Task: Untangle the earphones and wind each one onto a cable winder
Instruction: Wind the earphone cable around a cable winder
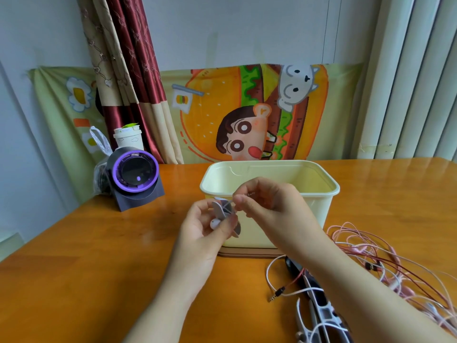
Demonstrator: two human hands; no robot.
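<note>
Left hand: fingers curled round grey cable winder, white earbud tucked against it. Right hand: thumb and forefinger pinching the white cable just beside the winder, in front of cream bin. Pink/red earphone tangle lies on surface, far right.

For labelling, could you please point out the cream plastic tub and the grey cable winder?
cream plastic tub [332, 191]: head view, right rim.
grey cable winder [219, 208]: head view, upper flat face.
</note>
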